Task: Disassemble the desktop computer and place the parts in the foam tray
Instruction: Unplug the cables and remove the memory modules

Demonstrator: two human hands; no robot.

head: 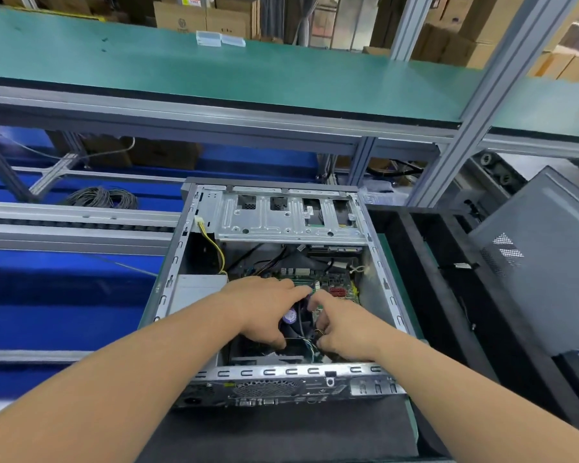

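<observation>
Fan point(300, 320) mostly behind hands point(301, 315)

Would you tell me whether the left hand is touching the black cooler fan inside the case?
Touching: the head view shows the left hand lying on the fan.

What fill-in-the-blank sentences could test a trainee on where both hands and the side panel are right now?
1. Both hands, the left hand and the right hand, reach inside the open computer ____.
2. Between them sits a black cooling ____ with a purple centre label.
3. The grey side panel lies to the ____ of the computer case.
4. The yellow wires run down the case's ____ side.

Missing words: case; fan; right; left
</observation>
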